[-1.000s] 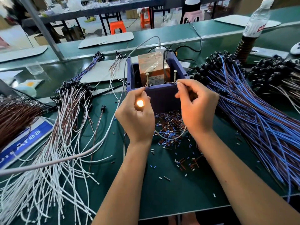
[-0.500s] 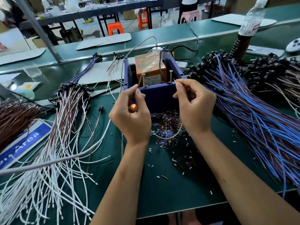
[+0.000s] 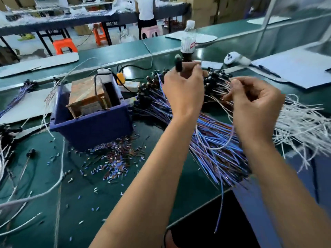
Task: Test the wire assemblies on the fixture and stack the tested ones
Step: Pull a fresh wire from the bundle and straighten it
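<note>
Left hand [image 3: 182,90] grips a black-capped wire assembly [image 3: 178,63]; right hand [image 3: 254,106] pinches its white lead, right of the blue fixture box [image 3: 91,129]. Big piles probably remain untested.

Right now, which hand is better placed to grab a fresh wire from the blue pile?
Probably the right hand: it hangs over the wire piles, pinching only a thin white wire. The left hand grips a black-capped lamp above the blue pile.
</note>
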Motion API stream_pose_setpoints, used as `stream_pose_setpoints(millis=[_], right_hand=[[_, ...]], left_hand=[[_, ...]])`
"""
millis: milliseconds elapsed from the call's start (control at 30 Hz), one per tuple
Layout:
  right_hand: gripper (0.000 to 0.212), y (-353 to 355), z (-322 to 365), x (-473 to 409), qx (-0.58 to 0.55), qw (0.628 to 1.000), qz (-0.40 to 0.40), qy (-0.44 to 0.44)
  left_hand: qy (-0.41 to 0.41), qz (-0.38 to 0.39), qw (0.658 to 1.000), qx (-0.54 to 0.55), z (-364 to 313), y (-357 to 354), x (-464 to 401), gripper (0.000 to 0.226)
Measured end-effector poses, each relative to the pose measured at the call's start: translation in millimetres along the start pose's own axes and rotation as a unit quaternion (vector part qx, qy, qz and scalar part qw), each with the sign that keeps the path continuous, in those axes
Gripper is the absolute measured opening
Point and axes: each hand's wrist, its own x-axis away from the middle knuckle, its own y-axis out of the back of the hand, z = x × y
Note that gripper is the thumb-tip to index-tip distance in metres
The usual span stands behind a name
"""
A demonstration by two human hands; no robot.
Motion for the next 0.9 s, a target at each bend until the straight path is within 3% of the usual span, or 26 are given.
stream_pose_setpoints(millis=[133, 267, 367, 467, 533, 633, 800, 900], right_hand=[[0.022, 70, -23, -47, 0.159, 0.981, -0.101, -0.037], [0.041, 118, -36, -69, 0.398, 0.911, -0.111, 0.007], [0.047, 110, -31, -70, 0.450, 0.887, -0.006, 0.105], [0.042, 96, -32, -70, 0.402, 0.901, 0.150, 0.071], [0.032, 98, -36, -73, 0.376, 0.908, 0.180, 0.045], [0.025, 111, -39, -83, 0.380, 0.910, 0.143, 0.087], [0.027, 128, -41, -105, 0.385, 0.908, 0.091, 0.135], [0.025, 121, -59, -110, 0.437, 0.883, 0.132, 0.114]], left_hand=[[0.162, 0.153, 0.975, -0.002, 6, -77, 6, 0.009], [0.258, 0.215, 0.938, 0.081, 6, -122, 20, 0.009], [0.352, 0.259, 0.868, 0.236, 1, -142, 26, 0.027], [0.389, 0.235, 0.815, 0.360, -3, -153, 25, 0.031], [0.390, 0.209, 0.805, 0.396, -2, -153, 20, 0.038], [0.366, 0.208, 0.843, 0.336, 3, -147, 8, 0.048], [0.253, 0.226, 0.940, 0.035, 15, -145, -9, 0.053], [0.126, 0.232, 0.945, -0.190, 33, -143, -17, 0.061]])
